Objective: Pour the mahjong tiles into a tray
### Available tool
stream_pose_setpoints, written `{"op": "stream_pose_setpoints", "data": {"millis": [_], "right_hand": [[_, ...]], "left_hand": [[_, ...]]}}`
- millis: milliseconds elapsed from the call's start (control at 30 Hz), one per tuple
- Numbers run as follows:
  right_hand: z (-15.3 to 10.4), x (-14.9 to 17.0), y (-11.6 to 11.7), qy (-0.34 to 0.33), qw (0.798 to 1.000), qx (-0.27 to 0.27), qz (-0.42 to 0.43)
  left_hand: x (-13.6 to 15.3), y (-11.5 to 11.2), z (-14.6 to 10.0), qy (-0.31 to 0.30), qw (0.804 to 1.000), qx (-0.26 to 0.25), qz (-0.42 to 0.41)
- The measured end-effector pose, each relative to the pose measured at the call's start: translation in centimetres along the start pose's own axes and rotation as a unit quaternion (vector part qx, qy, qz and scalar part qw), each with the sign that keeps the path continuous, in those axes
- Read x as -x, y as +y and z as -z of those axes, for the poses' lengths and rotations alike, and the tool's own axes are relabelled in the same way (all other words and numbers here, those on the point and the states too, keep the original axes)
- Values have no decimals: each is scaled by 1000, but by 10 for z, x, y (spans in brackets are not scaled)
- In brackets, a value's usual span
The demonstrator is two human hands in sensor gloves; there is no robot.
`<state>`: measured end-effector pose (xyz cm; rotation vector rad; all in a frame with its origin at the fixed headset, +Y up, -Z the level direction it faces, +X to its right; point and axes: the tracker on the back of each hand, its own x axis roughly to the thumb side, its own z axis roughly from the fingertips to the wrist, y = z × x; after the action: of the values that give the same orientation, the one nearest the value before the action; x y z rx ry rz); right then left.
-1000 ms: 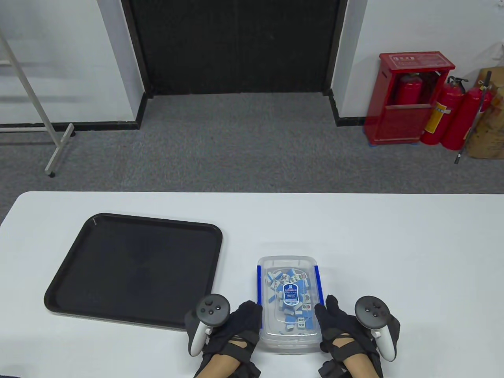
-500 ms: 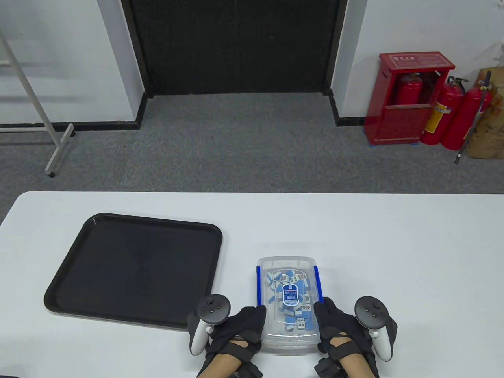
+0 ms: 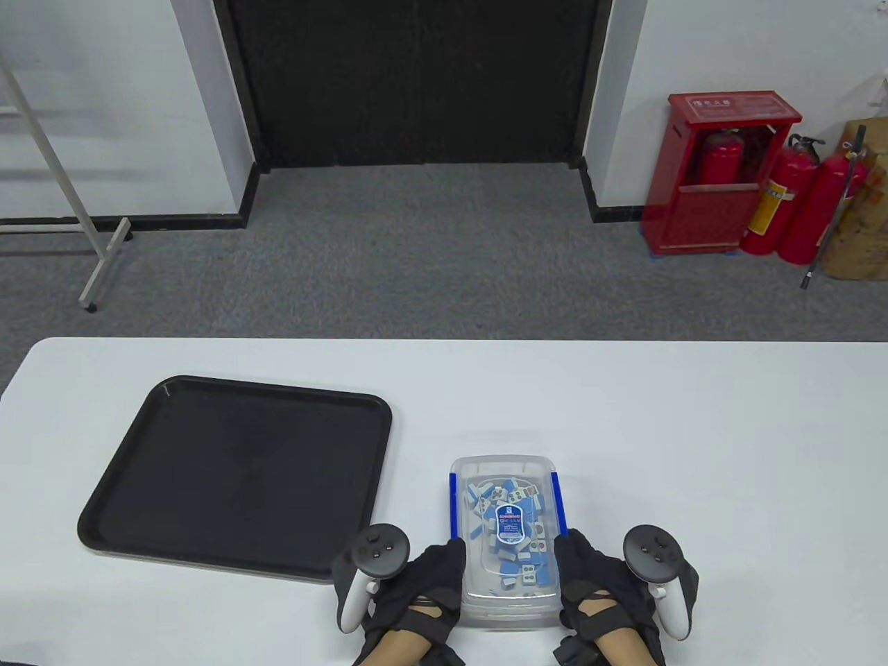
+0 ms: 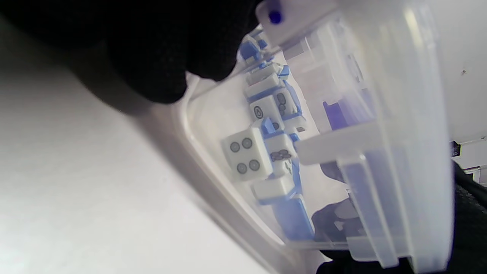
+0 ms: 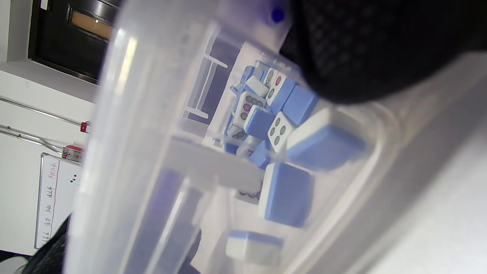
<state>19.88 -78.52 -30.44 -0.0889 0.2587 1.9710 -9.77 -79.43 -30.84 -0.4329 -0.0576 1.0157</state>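
Clear plastic box (image 3: 505, 466) holds blue-white mahjong tiles (image 3: 510, 517), lid on; left hand (image 3: 416, 590) and right hand (image 3: 600, 590) grasp its sides; black tray (image 3: 173, 409) at ten o'clock holds nothing.

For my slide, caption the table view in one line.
Both gloved hands, left and right, grip a lidded clear box of mahjong tiles beside a black tray.

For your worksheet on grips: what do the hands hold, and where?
The left hand and right hand grip the clear box of tiles by its long sides, near end.
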Motion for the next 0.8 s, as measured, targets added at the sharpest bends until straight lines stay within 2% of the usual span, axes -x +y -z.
{"op": "stream_pose_setpoints", "data": {"millis": [800], "right_hand": [[0, 0, 0, 5, 1000, -5, 2]], "left_hand": [[0, 0, 1, -5, 999, -30, 21]]}}
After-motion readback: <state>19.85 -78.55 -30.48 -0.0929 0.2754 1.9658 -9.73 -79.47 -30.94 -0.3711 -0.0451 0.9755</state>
